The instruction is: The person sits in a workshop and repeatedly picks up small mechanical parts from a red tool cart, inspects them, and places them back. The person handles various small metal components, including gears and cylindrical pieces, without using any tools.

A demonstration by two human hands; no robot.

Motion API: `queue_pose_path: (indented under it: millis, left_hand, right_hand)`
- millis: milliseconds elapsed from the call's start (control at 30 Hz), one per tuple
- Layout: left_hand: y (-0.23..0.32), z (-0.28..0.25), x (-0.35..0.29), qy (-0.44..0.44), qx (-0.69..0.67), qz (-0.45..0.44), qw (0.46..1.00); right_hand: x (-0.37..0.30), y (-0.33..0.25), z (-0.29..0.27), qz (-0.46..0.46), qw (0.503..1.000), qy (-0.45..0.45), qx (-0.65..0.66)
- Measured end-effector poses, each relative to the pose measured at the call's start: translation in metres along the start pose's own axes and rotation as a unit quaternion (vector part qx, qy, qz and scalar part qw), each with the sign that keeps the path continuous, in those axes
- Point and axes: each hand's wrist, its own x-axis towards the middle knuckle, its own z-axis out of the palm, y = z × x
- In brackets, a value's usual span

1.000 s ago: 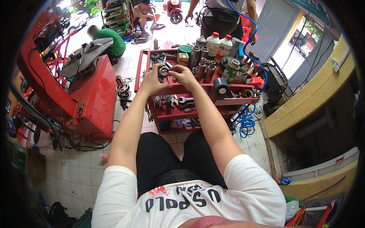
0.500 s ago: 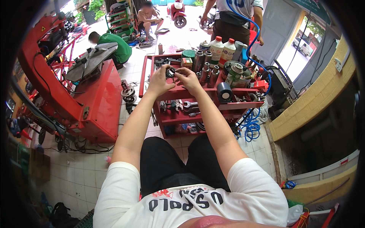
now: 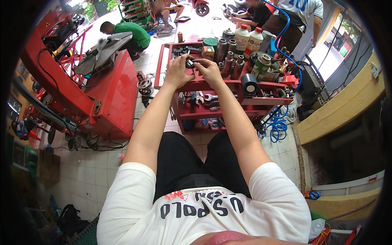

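Above the near edge of the red tool cart (image 3: 204, 84), my left hand (image 3: 177, 73) is closed round a dark ring-shaped metal part (image 3: 189, 63). My right hand (image 3: 209, 73) pinches at the right side of that part, thumb and forefinger together. Fingers cover much of the piece, so its exact kind is unclear. Just beyond the hands, the cart's top tray holds several steel sockets (image 3: 221, 50), a small box (image 3: 208, 52) and metal tools. Wrenches (image 3: 210, 97) and pliers lie on the shelf below.
Two white bottles with red caps (image 3: 241, 40) and a green can (image 3: 261, 67) crowd the cart's right side. A blue air hose (image 3: 278, 45) hangs there. A red machine (image 3: 112, 96) stands left. A person in green (image 3: 136, 34) crouches beyond it; another person stands back right.
The view has shifted, so the cart sits farther right and a person in black shows at the back. Both hands stay at the ring-shaped part, with slightly changed finger positions.
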Motion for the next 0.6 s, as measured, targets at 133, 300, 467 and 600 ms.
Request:
queue_pose_path:
  millis: [133,300,467,600]
  left_hand:
    - [0.004,0.001,0.0,0.009,0.03,0.02,0.999]
    - [0.001,0.002,-0.002,0.015,0.066,0.044,0.997]
    - [0.005,0.006,0.002,-0.005,0.106,0.064,0.992]
    - [0.007,0.004,0.002,-0.02,0.13,0.072,0.989]
  right_hand:
    - [-0.001,0.002,0.0,-0.028,0.997,0.007,-0.065]
    - [-0.005,0.001,0.013,-0.071,0.978,0.044,-0.19]
    - [-0.002,0.007,0.009,-0.071,0.974,0.057,-0.205]
    - [-0.001,0.006,0.008,-0.055,0.976,0.053,-0.205]
